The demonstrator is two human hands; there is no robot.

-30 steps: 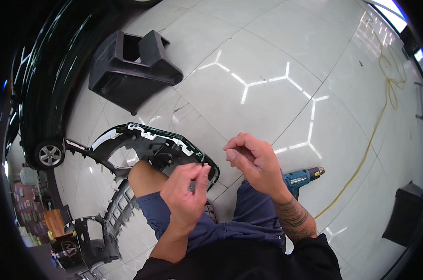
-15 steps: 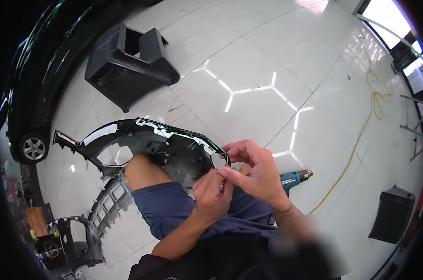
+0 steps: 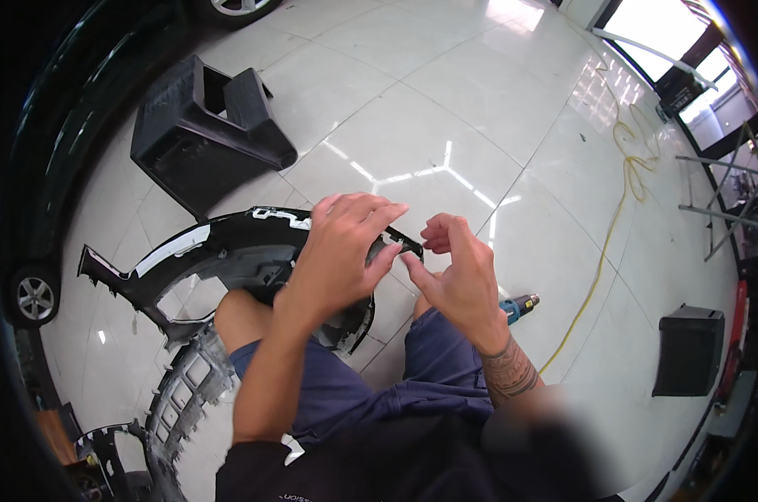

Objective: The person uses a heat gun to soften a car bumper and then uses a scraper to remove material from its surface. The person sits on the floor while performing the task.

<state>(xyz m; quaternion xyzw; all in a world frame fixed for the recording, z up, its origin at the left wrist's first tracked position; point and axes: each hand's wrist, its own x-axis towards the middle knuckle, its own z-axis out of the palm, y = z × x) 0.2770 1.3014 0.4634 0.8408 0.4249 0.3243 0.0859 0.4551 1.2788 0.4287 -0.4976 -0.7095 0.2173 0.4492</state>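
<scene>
A black car bumper lies across my lap, its far edge trimmed with white pieces and its right end between my knees and hands. Above the right part of the bumper hovers my left hand, its thumb and fingers spread with nothing visible in them. It hides a stretch of the edge. By the bumper's right corner is my right hand, fingers curled and thumb apart. Whether it touches the corner is hard to make out. A teal heat gun lies on the floor beyond my right wrist.
A black step stool stands ahead on the left, near a dark car. More black bumper parts lie at the lower left. To the right, a yellow cord runs over the tiles near another black stool.
My left hand has left its pinch beside the right hand, rising up and left with fingers spread. The right hand's thumb and fingers have parted slightly. The whole view has shifted.
</scene>
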